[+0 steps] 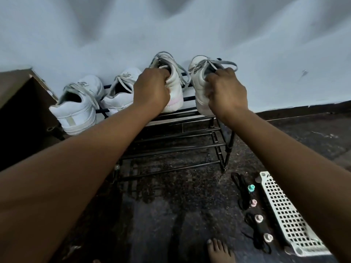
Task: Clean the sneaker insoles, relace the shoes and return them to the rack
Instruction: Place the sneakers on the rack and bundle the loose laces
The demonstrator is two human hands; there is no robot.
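Now the left hand (152, 90) is clutching a scuffed white laced sneaker (176, 92), the right hand (226, 92) its twin sneaker (199, 88), atop a black tubular rack (171, 133).

Along the black rack (171, 151)'s top tier, heels outward, white laced sneakers are sitting: first sneaker (76, 109) and second sneaker (119, 97) standing free, third sneaker (175, 86) in the left hand (152, 92)'s grip, fourth sneaker (198, 86) in the right hand (226, 90)'s, laces dangling.

We see our left forearm (76, 152) and right forearm (284, 149) bare along their whole length, wrists unadorned, each ending in a bare left hand (152, 90) and right hand (227, 90). Low down, one bare foot (220, 251) shows its toes.
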